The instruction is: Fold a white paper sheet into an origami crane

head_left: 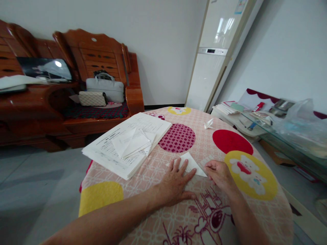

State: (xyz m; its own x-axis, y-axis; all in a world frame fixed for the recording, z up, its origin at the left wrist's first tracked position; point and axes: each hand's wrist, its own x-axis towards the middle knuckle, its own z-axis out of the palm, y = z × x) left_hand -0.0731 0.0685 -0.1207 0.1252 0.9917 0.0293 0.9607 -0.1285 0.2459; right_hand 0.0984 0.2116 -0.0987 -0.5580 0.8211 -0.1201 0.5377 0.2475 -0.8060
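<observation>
A white sheet of paper folded into a triangle (pixel 189 162) lies on the patterned tablecloth (pixel 150 170). My left hand (pixel 176 182) rests flat over its left part, fingers spread. At the triangle's right corner is my right hand (pixel 218 173), its fingers pinched together; whatever lies between the fingertips is too small to make out. Left of my hands, a thick stack of printed sheets (pixel 112 160) bears several smaller pieces of white paper (pixel 133 141). A small folded paper shape (pixel 208 124) stands near the far edge of the cloth.
Beyond the table at the left is a wooden bench (pixel 97 44) with a grey bag (pixel 106 86) and a quilted purse (pixel 92 98). To the right, a glass shelf (pixel 278 136) holds papers, bowls and a plastic bag (pixel 301 122). A tall white appliance (pixel 206 75) stands in the corner.
</observation>
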